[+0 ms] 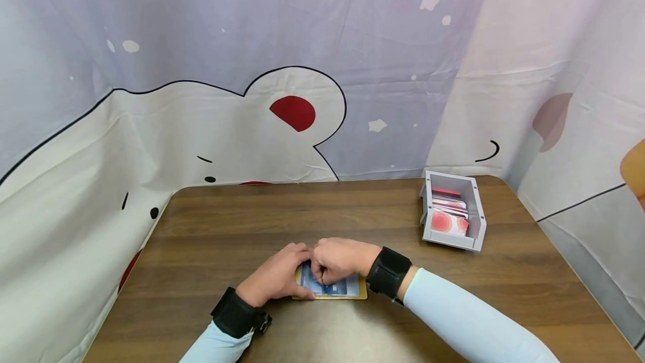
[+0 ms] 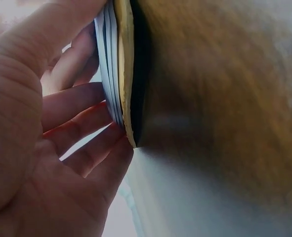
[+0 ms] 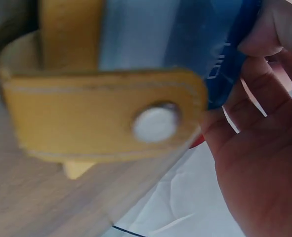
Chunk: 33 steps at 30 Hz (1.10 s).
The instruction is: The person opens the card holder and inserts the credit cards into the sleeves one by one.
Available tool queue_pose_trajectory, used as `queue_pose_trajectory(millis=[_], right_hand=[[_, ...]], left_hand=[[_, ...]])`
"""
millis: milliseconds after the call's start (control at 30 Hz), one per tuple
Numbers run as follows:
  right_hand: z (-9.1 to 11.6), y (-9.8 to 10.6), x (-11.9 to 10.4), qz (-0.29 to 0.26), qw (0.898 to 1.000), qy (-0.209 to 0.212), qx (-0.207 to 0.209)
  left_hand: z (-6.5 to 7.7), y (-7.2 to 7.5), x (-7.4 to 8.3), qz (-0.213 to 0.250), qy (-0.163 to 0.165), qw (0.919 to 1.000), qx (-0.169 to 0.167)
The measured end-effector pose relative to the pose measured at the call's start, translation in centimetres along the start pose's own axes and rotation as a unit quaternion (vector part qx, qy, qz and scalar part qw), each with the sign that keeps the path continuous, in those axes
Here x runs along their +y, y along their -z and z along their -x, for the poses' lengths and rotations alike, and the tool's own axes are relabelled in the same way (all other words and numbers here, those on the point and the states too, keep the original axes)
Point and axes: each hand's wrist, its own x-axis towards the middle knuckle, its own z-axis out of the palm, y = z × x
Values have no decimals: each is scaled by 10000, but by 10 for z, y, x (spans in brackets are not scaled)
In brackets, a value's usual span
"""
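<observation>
A yellow card holder (image 1: 363,291) with clear sleeve pages lies open on the table in front of me. My left hand (image 1: 274,276) grips its left side, thumb along the near edge and fingers at the far edge. In the left wrist view the sleeve pages (image 2: 109,64) stack against the yellow cover (image 2: 127,74). My right hand (image 1: 342,256) bends over the holder and pinches a blue card (image 3: 200,44) between thumb and fingers, the card overlapping the sleeve. A strap (image 3: 81,111) with a silver snap (image 3: 155,123) stands out from the holder's side.
A grey open-topped box (image 1: 476,212) stands at the table's back right, with several red, white and pink cards (image 1: 449,218) in it. Behind the wooden table (image 1: 282,212) hangs a printed curtain (image 1: 393,71), which also runs along both sides.
</observation>
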Motion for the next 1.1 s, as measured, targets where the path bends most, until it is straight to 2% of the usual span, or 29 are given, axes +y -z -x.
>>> queue_pose_trajectory(millis=[567, 867, 1000, 1100], right_hand=[[12, -4, 7, -68, 9989, -437, 135], [15, -9, 12, 478, 9972, 5, 582], [23, -10, 17, 230, 9962, -128, 833], [36, -5, 25, -100, 9928, -432, 1113]], left_hand=[[3, 0, 1, 135, -74, 9998, 95], [4, 1, 0, 151, -28, 9998, 90], [2, 1, 1, 60, -5, 10000, -16], [0, 2, 3, -1, 48, 9999, -134]])
